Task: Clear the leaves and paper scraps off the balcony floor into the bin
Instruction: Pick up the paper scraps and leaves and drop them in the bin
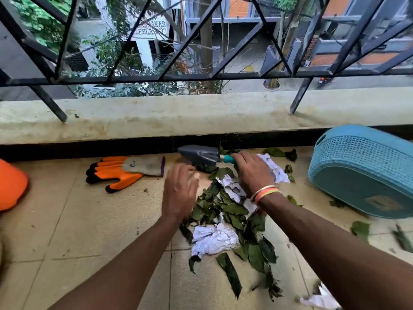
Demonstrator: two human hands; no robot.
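Most leaves (223, 206) and paper scraps (214, 239) lie unbinned on floor (89, 231), bin (362, 171) at right edge; right hand (250, 171) grips trowel (199, 156), left hand (178, 191) fingers straight, together.

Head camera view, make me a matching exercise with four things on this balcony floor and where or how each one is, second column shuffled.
Things:
1 trowel
2 gloves
3 bin
4 crumpled paper

States:
A blue, far right
B handle gripped by the right hand
C lying on the floor, left of the left hand
D in the leaf pile between the forearms

Pairs: 1-B, 2-C, 3-A, 4-D
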